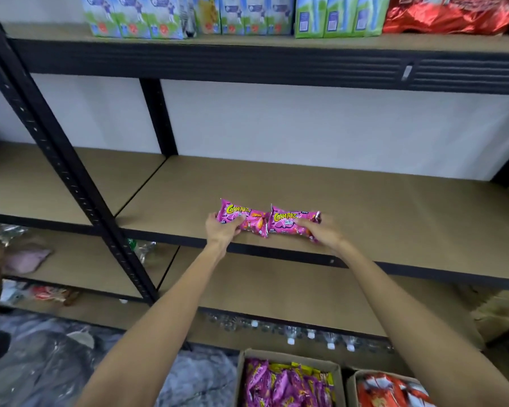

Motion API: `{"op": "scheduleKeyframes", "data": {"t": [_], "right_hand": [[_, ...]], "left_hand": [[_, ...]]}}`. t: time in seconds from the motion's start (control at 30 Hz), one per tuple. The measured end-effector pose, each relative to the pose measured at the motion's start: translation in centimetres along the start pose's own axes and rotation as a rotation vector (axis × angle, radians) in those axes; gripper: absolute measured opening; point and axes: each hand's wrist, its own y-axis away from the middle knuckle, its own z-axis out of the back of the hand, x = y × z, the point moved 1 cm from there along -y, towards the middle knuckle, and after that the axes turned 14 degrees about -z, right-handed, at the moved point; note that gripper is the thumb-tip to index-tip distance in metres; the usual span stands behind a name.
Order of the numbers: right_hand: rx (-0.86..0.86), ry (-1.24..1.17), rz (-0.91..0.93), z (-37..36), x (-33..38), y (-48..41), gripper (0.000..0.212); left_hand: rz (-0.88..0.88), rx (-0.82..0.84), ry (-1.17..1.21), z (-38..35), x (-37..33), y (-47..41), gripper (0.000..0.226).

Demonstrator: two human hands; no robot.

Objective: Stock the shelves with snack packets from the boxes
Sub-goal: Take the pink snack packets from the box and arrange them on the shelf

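1. The left hand (222, 230) curled round the left Cornitoz packet (238, 217) at the front edge of the middle shelf (394, 218), probably to start a row.
2. The right hand (325, 232) gripped the right Cornitoz packet (288, 223), which touched the first, on that shelf too.

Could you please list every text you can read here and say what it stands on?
"CORNITOZ": left pink packet, in the left hand.
"CORNITOZ", "CHILLI CHEEZ": right pink packet, in the right hand.
Cartons on the top shelf and boxed packets: print too blurred.
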Motion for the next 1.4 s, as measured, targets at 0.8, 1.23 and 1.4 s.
{"op": "scheduleKeyframes", "data": {"t": [0.8,1.23,1.4], "right_hand": [[-0.170,0.921,0.162,-7.7,-0.2,2.5,0.062],[-0.116,0.878,0.170,-13.7,5.3,-4.2,0.055],[-0.127,0.876,0.220,-17.9,8.5,-9.0,0.055]], "left_hand": [[-0.446,0.600,-1.331,-0.9,1.0,2.4,0.062],[-0.317,0.562,-1.203,2.9,1.2,-6.9,0.058],[-0.323,0.514,-1.153,5.5,1.5,-13.5,0.055]]}}
